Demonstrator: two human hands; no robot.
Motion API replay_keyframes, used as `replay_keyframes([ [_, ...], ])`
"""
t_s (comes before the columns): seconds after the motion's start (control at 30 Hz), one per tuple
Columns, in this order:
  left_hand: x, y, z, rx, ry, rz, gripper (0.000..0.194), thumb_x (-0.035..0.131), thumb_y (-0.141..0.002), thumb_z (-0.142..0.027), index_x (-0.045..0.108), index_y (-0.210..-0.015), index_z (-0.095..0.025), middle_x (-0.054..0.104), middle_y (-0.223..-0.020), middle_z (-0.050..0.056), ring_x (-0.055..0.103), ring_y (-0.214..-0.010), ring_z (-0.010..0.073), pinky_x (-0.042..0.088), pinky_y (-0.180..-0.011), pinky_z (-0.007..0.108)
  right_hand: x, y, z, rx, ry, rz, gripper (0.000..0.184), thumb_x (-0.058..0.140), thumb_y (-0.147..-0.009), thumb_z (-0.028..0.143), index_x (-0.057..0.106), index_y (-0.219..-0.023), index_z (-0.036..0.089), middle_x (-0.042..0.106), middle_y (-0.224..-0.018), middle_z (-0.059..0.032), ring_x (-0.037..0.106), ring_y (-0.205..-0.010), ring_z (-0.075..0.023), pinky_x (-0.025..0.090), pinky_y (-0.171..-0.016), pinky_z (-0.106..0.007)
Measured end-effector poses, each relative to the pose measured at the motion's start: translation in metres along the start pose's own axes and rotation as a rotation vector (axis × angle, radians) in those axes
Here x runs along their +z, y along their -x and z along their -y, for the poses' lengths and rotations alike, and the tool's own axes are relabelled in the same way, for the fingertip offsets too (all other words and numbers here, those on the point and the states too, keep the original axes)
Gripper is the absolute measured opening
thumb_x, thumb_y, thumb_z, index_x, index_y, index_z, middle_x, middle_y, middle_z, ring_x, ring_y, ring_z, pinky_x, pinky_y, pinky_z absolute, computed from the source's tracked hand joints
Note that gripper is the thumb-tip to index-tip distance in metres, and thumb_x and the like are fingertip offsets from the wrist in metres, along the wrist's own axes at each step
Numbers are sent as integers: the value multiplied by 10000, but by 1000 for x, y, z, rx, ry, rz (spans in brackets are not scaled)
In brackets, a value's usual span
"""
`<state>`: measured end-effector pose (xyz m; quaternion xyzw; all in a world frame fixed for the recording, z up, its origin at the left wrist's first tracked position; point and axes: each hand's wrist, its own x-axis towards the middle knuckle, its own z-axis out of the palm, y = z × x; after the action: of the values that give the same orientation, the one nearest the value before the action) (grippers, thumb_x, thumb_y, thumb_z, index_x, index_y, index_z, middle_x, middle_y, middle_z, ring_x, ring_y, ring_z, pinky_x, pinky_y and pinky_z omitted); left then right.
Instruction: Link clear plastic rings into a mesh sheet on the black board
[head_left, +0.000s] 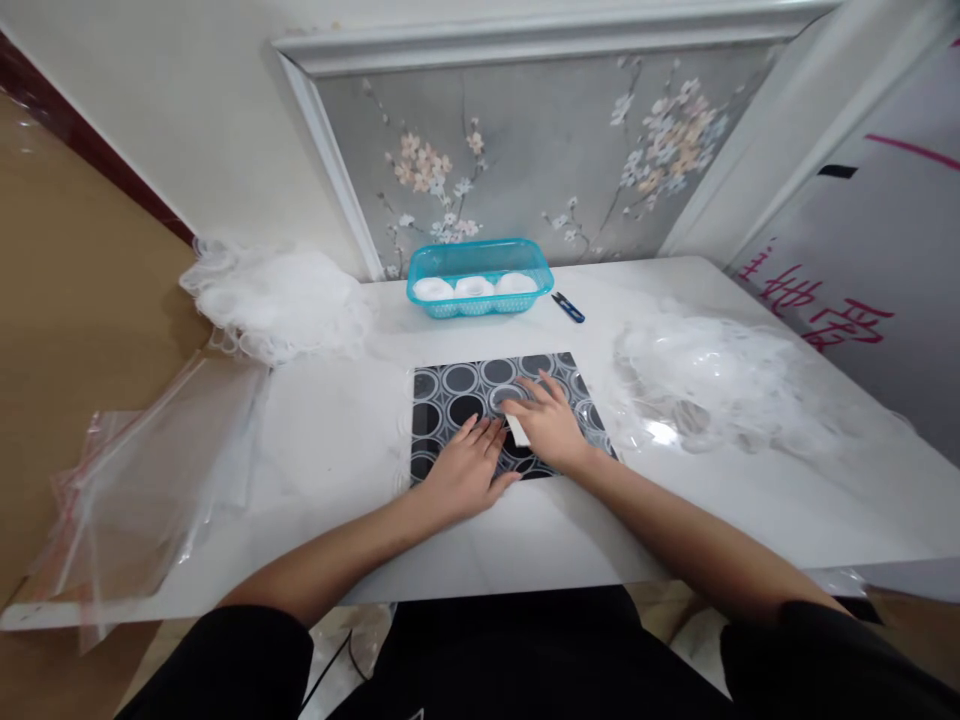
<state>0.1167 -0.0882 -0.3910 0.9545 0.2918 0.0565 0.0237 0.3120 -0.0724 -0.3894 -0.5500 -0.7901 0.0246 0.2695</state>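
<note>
A black mat with grey circle patterns point(457, 385) lies in the middle of the white table point(337, 440). My left hand point(465, 468) rests flat on the mat's near part, fingers pointing away. Just to its right, my right hand point(547, 420) lies palm down on the mat with fingers spread. A small white piece point(517, 430) shows between the two hands, partly under the right hand. Whether either hand grips it is unclear.
A turquoise plastic basket point(480, 262) with three white rolls stands at the back by the wall. Small blue snips point(568, 307) lie to its right. Heaps of white netting sit at back left point(277, 300) and at right point(712, 375). Clear zip bags point(150, 480) hang over the left edge.
</note>
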Motion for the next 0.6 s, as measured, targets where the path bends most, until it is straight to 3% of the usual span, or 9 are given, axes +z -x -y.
replay_keyframes([
  [0.07, -4, 0, 2, -1, 19, 25, 616, 334, -955, -521, 496, -1291, -31, 493, -1354, 182, 427, -1297, 268, 176, -1149, 448, -17, -15, -17, 114, 110, -200, 231, 467, -856, 132, 663, -916, 238, 722, -899, -33, 527, -1153, -258, 224, -1085, -513],
  [0.13, -10, -1, 4, 1, 34, 44, 615, 328, -952, -539, 505, -1288, -55, 485, -1369, 159, 424, -1301, 249, 167, -1155, 431, -34, -22, -37, 319, 166, -519, 251, 414, -904, 187, 661, -927, 218, 703, -948, -53, 525, -1135, -276, 241, -1051, -549],
  [0.17, -13, -2, 5, -2, 42, 48, 622, 335, -944, -557, 517, -1278, -65, 495, -1363, 152, 432, -1294, 244, 175, -1153, 424, -41, -21, -45, 328, 160, -559, 251, 414, -914, 216, 664, -930, 212, 693, -973, -65, 515, -1148, -281, 261, -1044, -541],
  [0.2, -15, -4, 5, -13, 44, 45, 628, 345, -936, -575, 532, -1262, -72, 509, -1351, 149, 444, -1283, 244, 190, -1149, 420, -44, -17, -50, 300, 131, -530, 249, 422, -917, 240, 669, -921, 212, 688, -982, -69, 513, -1152, -285, 291, -1031, -529],
  [0.3, -19, -16, -3, -40, 13, 29, 647, 362, -924, -593, 533, -1264, -70, 489, -1367, 157, 441, -1277, 271, 242, -1125, 426, -35, 8, -52, 157, -83, -237, 238, 459, -905, 283, 684, -858, 225, 707, -918, -54, 563, -1102, -273, 406, -968, -463],
  [0.4, -17, -33, -17, -11, -26, 71, 699, 365, -917, -604, 443, -1359, -69, 368, -1458, 152, 336, -1346, 310, 237, -1125, 442, -16, 30, -45, 208, -307, -124, 244, 490, -885, 325, 695, -798, 227, 725, -854, -45, 623, -1026, -265, 465, -920, -417],
  [0.5, -12, -48, -29, -1, -23, 143, 739, 349, -911, -626, 391, -1401, -73, 322, -1481, 148, 273, -1380, 304, 207, -1141, 428, -13, 34, -44, 318, -403, -166, 265, 496, -879, 360, 700, -780, 222, 726, -867, -52, 660, -935, -253, 497, -860, -386],
  [0.6, -8, -57, -35, -11, 1, 176, 743, 310, -923, -624, 377, -1410, -67, 313, -1483, 147, 257, -1389, 284, 188, -1152, 402, -25, 28, -49, 435, -356, -451, 291, 467, -902, 366, 697, -831, 202, 717, -911, -66, 653, -917, -240, 495, -858, -389],
])
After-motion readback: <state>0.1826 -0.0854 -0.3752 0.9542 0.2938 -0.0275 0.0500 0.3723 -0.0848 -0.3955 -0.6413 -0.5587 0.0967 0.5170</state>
